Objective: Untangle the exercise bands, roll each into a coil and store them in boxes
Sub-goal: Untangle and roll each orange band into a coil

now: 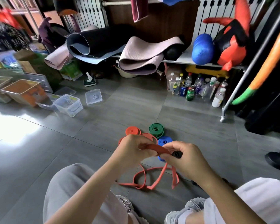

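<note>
I hold a red exercise band (157,150) stretched between both hands above the floor. My left hand (133,148) pinches one end and my right hand (185,156) grips the other. The band's loose length (145,178) trails in loops on the tiles below. Beyond my hands lie rolled coils: an orange one (132,130), a green one (156,130), a blue one (164,141) and a second orange coil (148,136) partly hidden by my left hand. A small black object (177,154) shows by my right fingers.
Clear plastic boxes (68,105) and a loose lid (93,96) sit on the floor at the left, beside larger bins (23,91). Bottles and cans (196,90) stand under a shelf with rolled mats (141,57). A metal rack leg (223,113) stands at the right. My knees frame the bottom.
</note>
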